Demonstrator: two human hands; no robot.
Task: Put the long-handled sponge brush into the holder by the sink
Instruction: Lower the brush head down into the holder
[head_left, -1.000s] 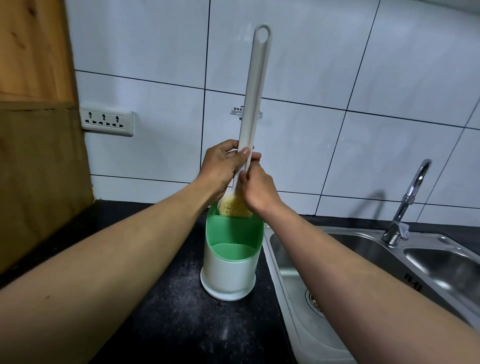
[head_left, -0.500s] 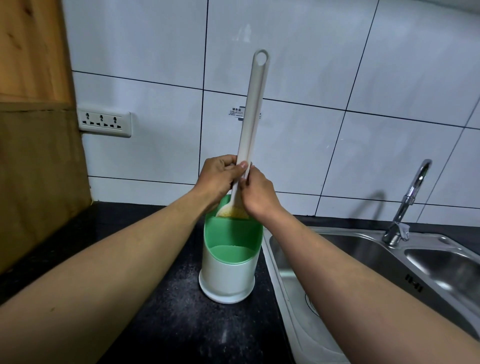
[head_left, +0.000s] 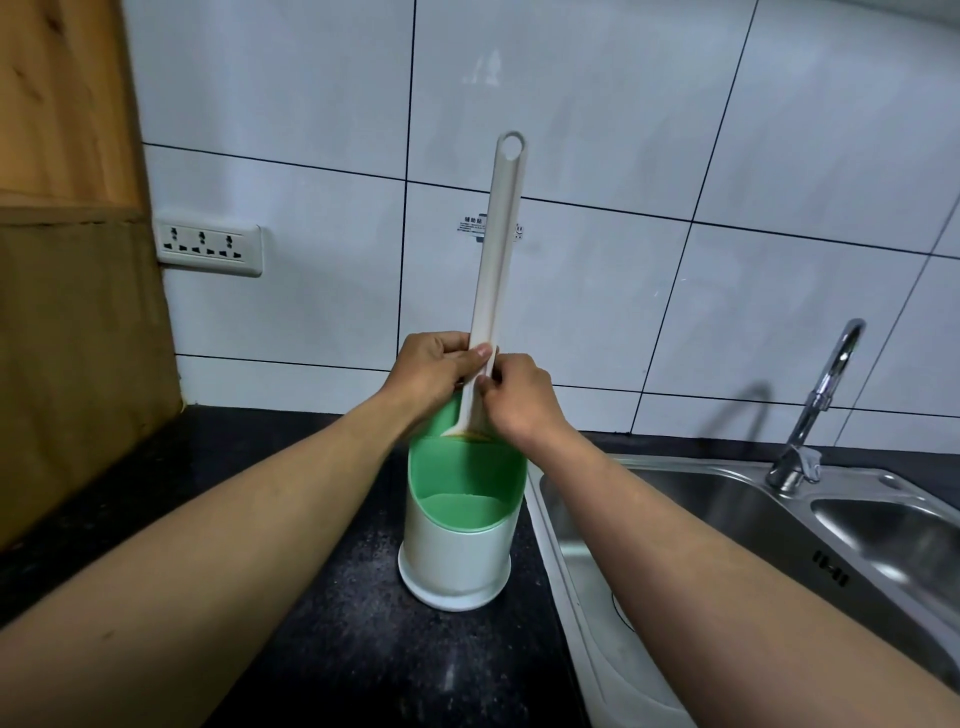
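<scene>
The sponge brush (head_left: 497, 244) has a long white handle with a hole at its top and stands nearly upright. Its yellow sponge head is sunk into the back compartment of the holder (head_left: 457, 551), with only a thin strip of sponge showing above the divider. The holder is a white cylinder with a green insert, standing on the black counter just left of the sink. My left hand (head_left: 436, 371) and my right hand (head_left: 519, 397) both pinch the lower handle right above the holder's rim.
A steel double sink (head_left: 727, 525) with a chrome faucet (head_left: 818, 410) lies to the right of the holder. A wooden cabinet side (head_left: 72, 291) stands at the left, and a white triple socket (head_left: 209, 249) is on the tiled wall. Black counter (head_left: 322, 649) extends in front.
Both hands have lowered the brush; the handle top dropped and the sponge head went from above the rim to almost fully inside the holder.
</scene>
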